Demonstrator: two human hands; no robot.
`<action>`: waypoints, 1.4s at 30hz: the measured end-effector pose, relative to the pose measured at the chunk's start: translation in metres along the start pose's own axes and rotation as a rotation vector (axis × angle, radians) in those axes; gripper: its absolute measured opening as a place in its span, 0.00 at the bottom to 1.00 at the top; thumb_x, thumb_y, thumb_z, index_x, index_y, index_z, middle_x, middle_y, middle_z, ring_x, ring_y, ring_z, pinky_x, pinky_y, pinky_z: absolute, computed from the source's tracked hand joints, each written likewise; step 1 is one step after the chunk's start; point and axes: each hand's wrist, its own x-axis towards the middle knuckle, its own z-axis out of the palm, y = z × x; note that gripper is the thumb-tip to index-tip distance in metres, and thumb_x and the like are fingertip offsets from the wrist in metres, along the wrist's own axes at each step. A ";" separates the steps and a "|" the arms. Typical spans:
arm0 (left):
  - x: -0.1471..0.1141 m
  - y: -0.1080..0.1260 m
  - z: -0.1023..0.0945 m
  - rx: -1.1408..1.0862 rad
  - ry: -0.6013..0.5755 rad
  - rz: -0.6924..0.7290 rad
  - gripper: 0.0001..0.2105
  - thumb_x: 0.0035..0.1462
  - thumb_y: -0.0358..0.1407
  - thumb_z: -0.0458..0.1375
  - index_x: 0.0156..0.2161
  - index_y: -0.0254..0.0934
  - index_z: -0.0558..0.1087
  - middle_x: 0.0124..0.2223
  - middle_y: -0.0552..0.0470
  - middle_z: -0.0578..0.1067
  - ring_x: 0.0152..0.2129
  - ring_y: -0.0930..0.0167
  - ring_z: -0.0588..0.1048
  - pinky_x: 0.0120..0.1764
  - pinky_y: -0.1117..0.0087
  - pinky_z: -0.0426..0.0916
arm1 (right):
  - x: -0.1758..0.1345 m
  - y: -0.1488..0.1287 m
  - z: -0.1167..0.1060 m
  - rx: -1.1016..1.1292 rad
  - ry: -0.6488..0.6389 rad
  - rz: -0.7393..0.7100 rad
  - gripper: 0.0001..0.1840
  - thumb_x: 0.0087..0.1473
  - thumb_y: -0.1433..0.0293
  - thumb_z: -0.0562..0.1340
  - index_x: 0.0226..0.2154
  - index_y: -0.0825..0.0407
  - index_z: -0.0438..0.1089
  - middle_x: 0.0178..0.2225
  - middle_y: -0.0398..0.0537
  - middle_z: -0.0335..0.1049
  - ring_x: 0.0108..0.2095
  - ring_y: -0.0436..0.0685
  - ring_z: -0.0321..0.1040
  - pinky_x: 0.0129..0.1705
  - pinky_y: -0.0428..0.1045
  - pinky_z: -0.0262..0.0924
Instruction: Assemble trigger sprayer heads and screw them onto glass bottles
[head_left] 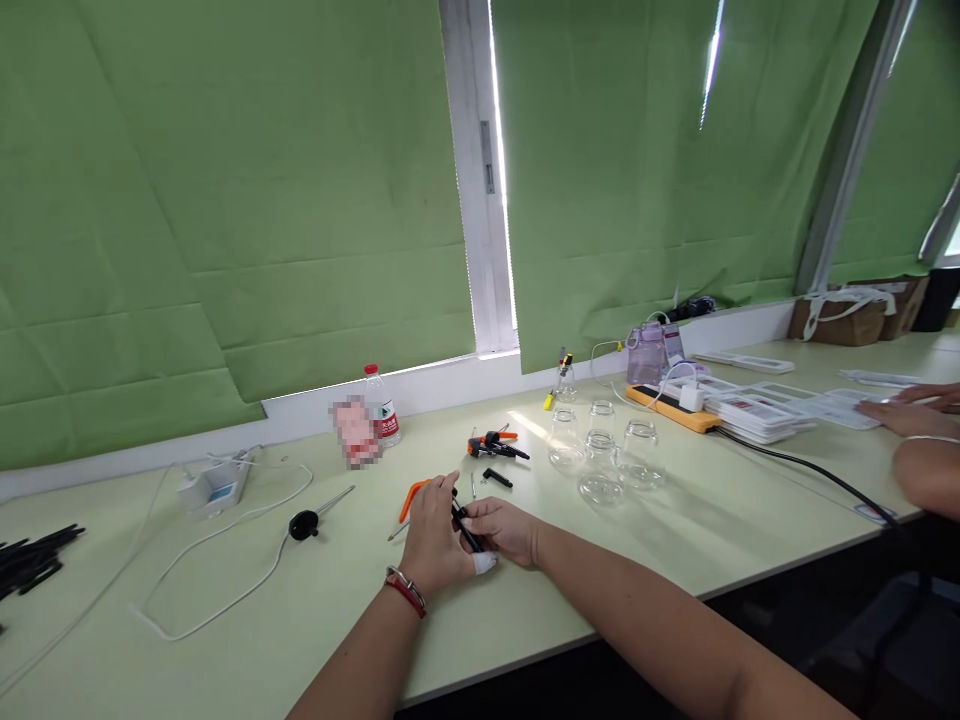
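Observation:
Both hands are together over the table near its front edge, closed around a slim black part [469, 528] whose exact kind I cannot make out. My left hand [433, 535] wraps it from the left, its thumb bearing a white covering at the tip. Thumb and fingers of my right hand [504, 530] pinch the part from the right. An orange curved piece [411, 497] shows behind my left hand, with a thin metal shaft [398, 529] beside it. Just beyond the hands lie a short black bar [498, 478] and a small metal pin [473, 486]. Farther back are black and orange clamp-like tools [496, 445].
Several clear glass jars [601, 470] stand to the right, before an orange power strip [671, 408]. A water bottle [385, 410] stands at the back. A white cable [217, 615] and black rods [34, 560] lie left. Another person's hands [911, 405] are far right.

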 end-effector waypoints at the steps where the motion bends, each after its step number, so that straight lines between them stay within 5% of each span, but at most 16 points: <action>1: 0.000 0.000 0.000 0.000 -0.003 -0.004 0.48 0.27 0.42 0.65 0.58 0.36 0.54 0.53 0.40 0.63 0.50 0.51 0.62 0.51 0.49 0.58 | 0.000 0.000 0.000 0.002 0.001 -0.002 0.18 0.41 0.61 0.67 0.32 0.58 0.71 0.21 0.45 0.68 0.22 0.49 0.62 0.29 0.47 0.52; 13: -0.003 -0.006 0.006 0.006 0.004 -0.015 0.49 0.28 0.45 0.65 0.58 0.33 0.52 0.56 0.35 0.58 0.55 0.48 0.57 0.52 0.46 0.56 | 0.000 0.000 0.000 -0.028 0.000 -0.010 0.17 0.42 0.61 0.66 0.31 0.58 0.70 0.21 0.45 0.68 0.22 0.49 0.61 0.29 0.47 0.51; 22: 0.001 0.005 -0.004 0.007 0.039 -0.016 0.42 0.28 0.43 0.64 0.53 0.35 0.59 0.49 0.41 0.66 0.46 0.53 0.66 0.48 0.51 0.62 | -0.001 -0.001 0.001 0.002 -0.001 -0.020 0.19 0.40 0.61 0.67 0.32 0.58 0.70 0.21 0.45 0.68 0.22 0.49 0.62 0.29 0.47 0.51; 42: 0.001 0.008 -0.006 -0.008 0.090 0.006 0.37 0.28 0.41 0.63 0.50 0.37 0.61 0.45 0.44 0.69 0.42 0.56 0.69 0.44 0.54 0.65 | -0.004 -0.004 0.002 0.016 -0.031 -0.019 0.21 0.41 0.60 0.68 0.35 0.58 0.71 0.22 0.46 0.69 0.23 0.49 0.62 0.29 0.46 0.52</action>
